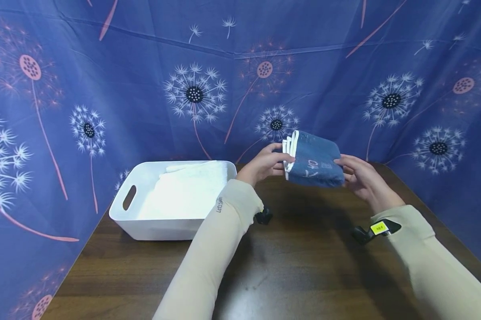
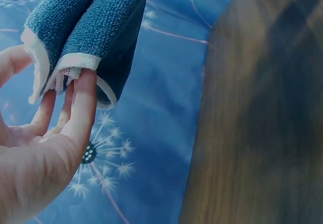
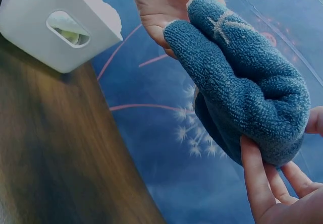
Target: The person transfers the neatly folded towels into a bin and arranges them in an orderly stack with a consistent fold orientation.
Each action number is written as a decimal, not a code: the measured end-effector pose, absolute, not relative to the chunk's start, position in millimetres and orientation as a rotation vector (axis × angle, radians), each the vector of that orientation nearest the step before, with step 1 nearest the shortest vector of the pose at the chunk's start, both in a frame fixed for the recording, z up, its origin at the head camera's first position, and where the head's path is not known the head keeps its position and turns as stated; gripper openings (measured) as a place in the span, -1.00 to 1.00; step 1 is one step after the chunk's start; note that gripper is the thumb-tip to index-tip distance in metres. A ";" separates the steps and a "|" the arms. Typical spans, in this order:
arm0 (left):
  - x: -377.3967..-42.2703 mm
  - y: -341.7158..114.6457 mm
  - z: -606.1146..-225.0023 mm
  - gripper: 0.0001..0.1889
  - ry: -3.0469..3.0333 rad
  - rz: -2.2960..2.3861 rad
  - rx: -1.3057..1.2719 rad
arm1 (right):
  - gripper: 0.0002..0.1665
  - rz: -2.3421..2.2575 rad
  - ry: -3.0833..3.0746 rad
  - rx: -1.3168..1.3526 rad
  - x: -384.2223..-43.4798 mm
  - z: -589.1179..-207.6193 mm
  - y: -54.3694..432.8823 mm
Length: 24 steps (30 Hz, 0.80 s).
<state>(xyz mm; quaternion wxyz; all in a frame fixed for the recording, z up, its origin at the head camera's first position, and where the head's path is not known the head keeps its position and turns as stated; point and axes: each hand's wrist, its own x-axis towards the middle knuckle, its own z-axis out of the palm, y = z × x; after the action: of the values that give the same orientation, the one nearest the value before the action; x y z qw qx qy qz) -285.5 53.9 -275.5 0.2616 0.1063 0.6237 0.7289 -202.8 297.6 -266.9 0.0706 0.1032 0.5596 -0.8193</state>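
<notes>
A folded blue towel (image 1: 318, 161) with white edging and pale pink markings is held up above the table between both hands. At its white-edged end, my left hand (image 1: 266, 163) pinches the layers, thumb on the near face and fingers behind. My right hand (image 1: 362, 180) grips the opposite, rounded end. The right wrist view shows the towel's (image 3: 242, 82) thick terry folds, with fingertips (image 3: 251, 156) pressed into the lower fold. In the left wrist view, fingers (image 2: 86, 90) reach in under the towel's (image 2: 103, 27) white hem.
To the left stands a white plastic bin (image 1: 160, 229) with oval handle holes, holding white folded cloth (image 1: 192, 186). Both are on a dark wooden table (image 1: 288, 275). A blue dandelion-print curtain (image 1: 232, 89) hangs behind and at the sides.
</notes>
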 end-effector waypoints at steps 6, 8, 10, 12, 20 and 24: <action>-288.0 37.5 -269.7 -0.23 1.696 1.967 0.288 | -0.73 -2.460 1.702 0.292 -205.7 -260.3 282.1; -288.7 32.4 -269.0 -0.22 1.695 1.966 0.284 | -0.77 -2.445 1.731 0.299 -206.7 -258.9 276.8; -290.0 27.8 -268.6 -0.22 1.697 1.965 0.285 | -0.74 -2.429 1.752 0.309 -207.7 -257.5 271.9; -291.1 23.4 -267.8 -0.22 1.692 1.967 0.286 | -0.69 -2.410 1.772 0.323 -208.9 -256.3 267.1; -295.0 5.1 -261.5 -0.19 1.696 1.973 0.290 | -0.57 -2.382 1.814 0.332 -213.7 -251.6 247.1; -297.0 -4.1 -259.2 -0.23 1.694 1.978 0.300 | -0.57 -2.390 1.805 0.326 -215.8 -248.9 238.0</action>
<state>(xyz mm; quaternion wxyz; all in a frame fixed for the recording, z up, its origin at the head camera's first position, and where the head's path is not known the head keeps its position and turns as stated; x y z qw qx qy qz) -297.0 -4.1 -259.2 0.2571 0.1107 0.6246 0.7290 -215.8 238.0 -248.9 0.0642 0.1080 0.5979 -0.7917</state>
